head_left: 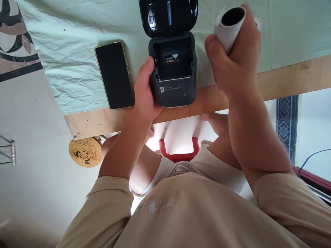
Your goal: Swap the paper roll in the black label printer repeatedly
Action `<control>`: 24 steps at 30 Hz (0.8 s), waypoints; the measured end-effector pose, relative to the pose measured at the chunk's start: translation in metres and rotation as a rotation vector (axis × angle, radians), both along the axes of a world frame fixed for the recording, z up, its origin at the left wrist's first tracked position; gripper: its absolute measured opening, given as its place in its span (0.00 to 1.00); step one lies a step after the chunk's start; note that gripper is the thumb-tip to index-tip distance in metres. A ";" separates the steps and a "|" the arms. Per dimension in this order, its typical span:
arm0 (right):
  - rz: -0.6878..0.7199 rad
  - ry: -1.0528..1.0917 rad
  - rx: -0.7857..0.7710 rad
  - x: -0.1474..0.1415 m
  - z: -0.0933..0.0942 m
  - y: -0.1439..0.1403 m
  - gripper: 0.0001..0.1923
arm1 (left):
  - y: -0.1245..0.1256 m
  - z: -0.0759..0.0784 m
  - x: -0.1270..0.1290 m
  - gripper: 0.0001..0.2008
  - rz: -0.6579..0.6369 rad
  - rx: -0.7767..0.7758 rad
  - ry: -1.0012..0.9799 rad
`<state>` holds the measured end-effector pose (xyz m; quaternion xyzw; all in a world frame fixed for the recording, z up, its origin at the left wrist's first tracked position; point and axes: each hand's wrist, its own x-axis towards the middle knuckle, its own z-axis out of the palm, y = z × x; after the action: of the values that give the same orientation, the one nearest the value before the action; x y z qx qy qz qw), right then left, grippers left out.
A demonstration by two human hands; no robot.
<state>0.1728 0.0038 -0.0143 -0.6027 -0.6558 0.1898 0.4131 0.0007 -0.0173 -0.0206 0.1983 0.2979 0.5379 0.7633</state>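
Observation:
A dark label printer [173,90] sits at the table's front edge with its glossy black lid [169,17] tipped back. Inside its bay a small printed sticker shows, and no roll lies there. My left hand [145,90] grips the printer's left side, thumb up along the wall. To the right of the printer, my right hand [238,58] is closed around a white paper roll [229,36], whose dark hollow core faces up towards me. The fingers behind the roll are mostly hidden.
A phone [115,75] with a dark screen lies left of the printer. Pale green cloth [77,62] covers the table, whose bare wooden edge [292,75] runs along the front. Below are a round wooden stool top [85,152] with a panda picture and a red U-shaped piece [178,157].

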 end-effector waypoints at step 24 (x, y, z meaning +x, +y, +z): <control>-0.261 -0.310 0.070 0.047 -0.005 -0.002 0.24 | 0.001 -0.002 -0.003 0.14 0.011 -0.085 0.095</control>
<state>0.2202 0.0021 -0.0195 -0.6898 -0.6341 0.0168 0.3489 -0.0023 -0.0163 -0.0224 0.1892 0.3575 0.5188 0.7531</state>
